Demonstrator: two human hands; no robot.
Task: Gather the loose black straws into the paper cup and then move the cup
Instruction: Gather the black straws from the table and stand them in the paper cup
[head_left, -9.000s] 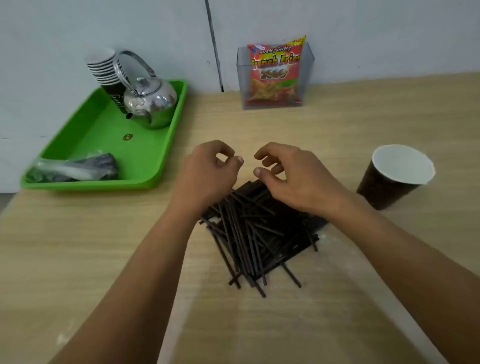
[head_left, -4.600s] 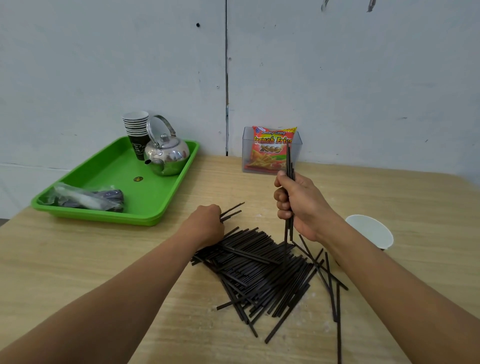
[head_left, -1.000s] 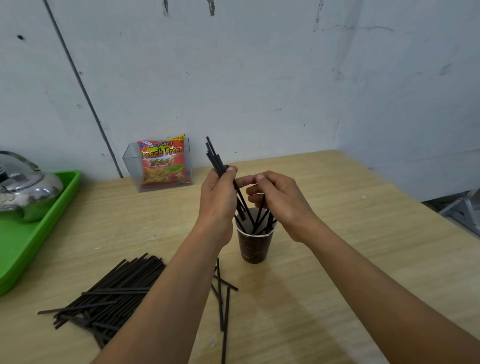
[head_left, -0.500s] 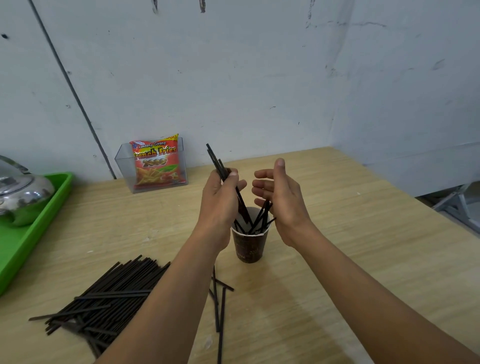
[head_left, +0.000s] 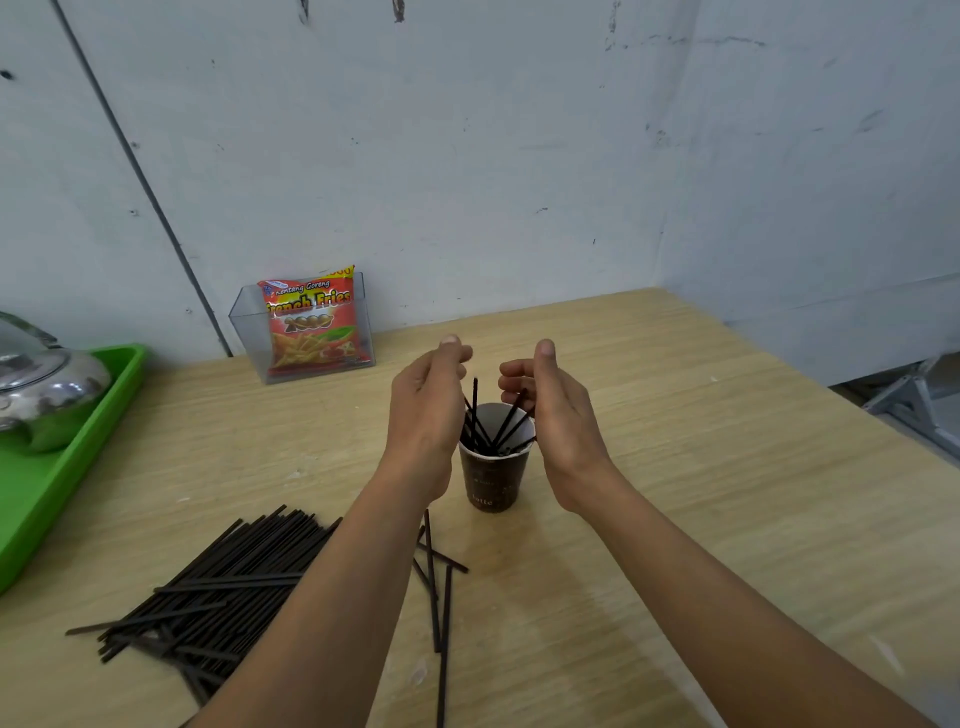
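The paper cup (head_left: 491, 478) stands upright on the worktop (head_left: 701, 467), about the middle of the scene, dark brown outside and white inside. A handful of black straws (head_left: 475, 410) stands in it, leaning at different angles with the tips above the rim.

The left hand (head_left: 426, 405) is held just left of the cup's mouth, with the fingers loosely bent and the thumb raised, gripping nothing. The right hand (head_left: 556, 410) mirrors it just right of the rim, with the fingers loosely curled inward and the thumb pointing up, also holding nothing. One leaning straw passes close to its fingers, but I cannot tell whether they touch.

A large pile of straws (head_left: 218, 577) lies flat on the near left of the worktop, mostly lined up in one direction. A few stray straws (head_left: 434, 587) lie crossed just near of the cup, partly hidden under the left forearm.

At the far left a green tray (head_left: 31, 499) carries a shiny metal kettle (head_left: 47, 395). Against the far wall, a clear plastic box (head_left: 244, 332) holds a red snack packet (head_left: 311, 322).
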